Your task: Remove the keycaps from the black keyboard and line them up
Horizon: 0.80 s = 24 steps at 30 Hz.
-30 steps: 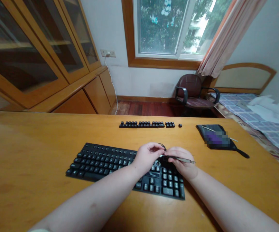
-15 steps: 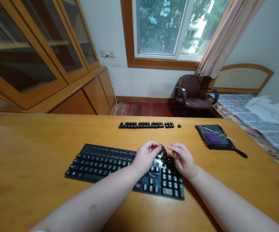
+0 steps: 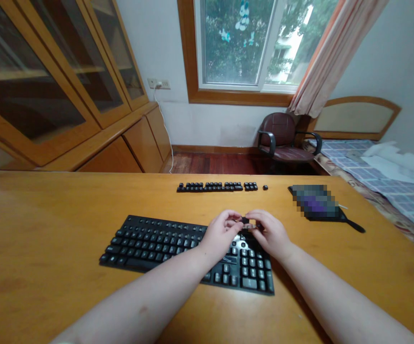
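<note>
A black keyboard (image 3: 149, 243) lies at a slant on the wooden desk, its right end under my hands. Along its upper edge, keycaps are off and small bare switches show. My left hand (image 3: 223, 234) is above the keyboard's upper right part, thumb and fingers pinched together. Opposite it, my right hand (image 3: 271, 234) is also closed, its fingertips turned toward the left ones. Between the fingertips are a small dark piece (image 3: 244, 220) and a thin pale strip (image 3: 250, 226), both too small and covered to name. The fingers hide part of the keyboard's upper right corner.
Loose black keycaps (image 3: 214, 187) stand in a row near the desk's far edge, with a single keycap (image 3: 265, 188) at the right end. A black pouch (image 3: 321, 214), partly blurred out, lies on the right. Beyond the desk stands an armchair (image 3: 281, 136).
My hands have come closer together, fingertips almost meeting. The dark curved strands seen between them before are now mostly covered, and a thin pale strip shows there. The keyboard keeps its place.
</note>
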Available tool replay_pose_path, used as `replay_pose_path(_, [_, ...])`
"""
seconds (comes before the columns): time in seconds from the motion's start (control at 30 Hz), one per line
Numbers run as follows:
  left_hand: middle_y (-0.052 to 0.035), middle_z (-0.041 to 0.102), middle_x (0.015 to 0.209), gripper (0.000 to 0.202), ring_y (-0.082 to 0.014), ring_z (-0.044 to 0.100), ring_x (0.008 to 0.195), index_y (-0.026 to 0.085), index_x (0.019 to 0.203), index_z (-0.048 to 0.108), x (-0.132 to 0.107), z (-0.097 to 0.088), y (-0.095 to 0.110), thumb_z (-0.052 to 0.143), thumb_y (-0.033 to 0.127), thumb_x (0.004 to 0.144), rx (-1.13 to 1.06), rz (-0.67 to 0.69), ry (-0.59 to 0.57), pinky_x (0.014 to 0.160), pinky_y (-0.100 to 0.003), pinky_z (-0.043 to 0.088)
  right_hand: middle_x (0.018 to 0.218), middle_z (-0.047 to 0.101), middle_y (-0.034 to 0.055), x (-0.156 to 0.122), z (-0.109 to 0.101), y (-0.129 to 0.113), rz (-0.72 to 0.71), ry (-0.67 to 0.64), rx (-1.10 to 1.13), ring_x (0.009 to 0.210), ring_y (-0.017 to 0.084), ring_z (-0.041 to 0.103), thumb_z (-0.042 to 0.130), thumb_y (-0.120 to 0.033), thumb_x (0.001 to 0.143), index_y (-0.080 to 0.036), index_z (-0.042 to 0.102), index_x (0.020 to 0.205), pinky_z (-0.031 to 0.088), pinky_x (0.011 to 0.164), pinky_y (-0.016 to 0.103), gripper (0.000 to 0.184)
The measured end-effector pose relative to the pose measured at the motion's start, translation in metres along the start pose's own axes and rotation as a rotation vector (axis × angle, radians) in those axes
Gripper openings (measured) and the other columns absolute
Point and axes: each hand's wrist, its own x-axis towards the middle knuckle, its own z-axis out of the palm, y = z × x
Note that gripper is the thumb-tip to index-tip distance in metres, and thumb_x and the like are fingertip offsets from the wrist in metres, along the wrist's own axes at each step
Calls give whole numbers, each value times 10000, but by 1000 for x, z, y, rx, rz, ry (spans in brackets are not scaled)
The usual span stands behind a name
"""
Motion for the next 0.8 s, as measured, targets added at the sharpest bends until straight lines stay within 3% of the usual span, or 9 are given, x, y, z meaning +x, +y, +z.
replay_pose_path(0.1, [-45, 620, 904, 150, -143, 585, 795, 156, 934, 567, -4, 0, 2, 541, 219, 801, 163, 39, -16, 750, -288, 480, 963, 642, 81, 9, -10, 27, 236, 171, -123, 918, 205, 590, 522, -276, 822, -198, 593, 965, 472, 815, 358, 178])
replay_pose_path(0.17, [-43, 626, 900, 147, -152, 581, 803, 163, 927, 586, -6, 0, 4, 528, 228, 809, 255, 80, -51, 748, -290, 474, 955, 650, 93, 21, -21, 54, 436, 208, -224, 906, 225, 592, 529, -326, 812, -177, 614, 949, 463, 798, 360, 220])
replay_pose_path(0.27, [-41, 627, 900, 141, -159, 578, 815, 171, 909, 604, -10, 1, 7, 520, 233, 814, 351, 141, -95, 765, -296, 466, 914, 664, 101, 40, -36, 96, 706, 64, -353, 856, 230, 603, 552, -321, 787, -165, 649, 936, 452, 745, 327, 236])
replay_pose_path(0.33, [-39, 628, 891, 142, -162, 577, 816, 177, 901, 609, -11, 1, 9, 510, 241, 822, 391, 162, -110, 770, -298, 462, 901, 663, 109, 47, -40, 117, 805, -11, -436, 844, 232, 603, 559, -300, 779, -163, 663, 929, 443, 718, 312, 228])
replay_pose_path(0.47, [-37, 631, 872, 144, -164, 579, 819, 178, 887, 614, -11, 1, 10, 499, 244, 829, 424, 176, -136, 762, -286, 455, 976, 635, 116, 48, -35, 137, 789, -61, -569, 911, 226, 586, 526, -301, 800, -171, 661, 965, 430, 764, 300, 250])
replay_pose_path(0.8, [-38, 641, 857, 162, -170, 579, 818, 182, 866, 621, -10, 0, 12, 477, 252, 842, 457, 193, -152, 754, -286, 449, 1042, 625, 114, 47, -27, 144, 697, -203, -614, 945, 224, 586, 460, -266, 820, -168, 629, 1050, 432, 815, 299, 302])
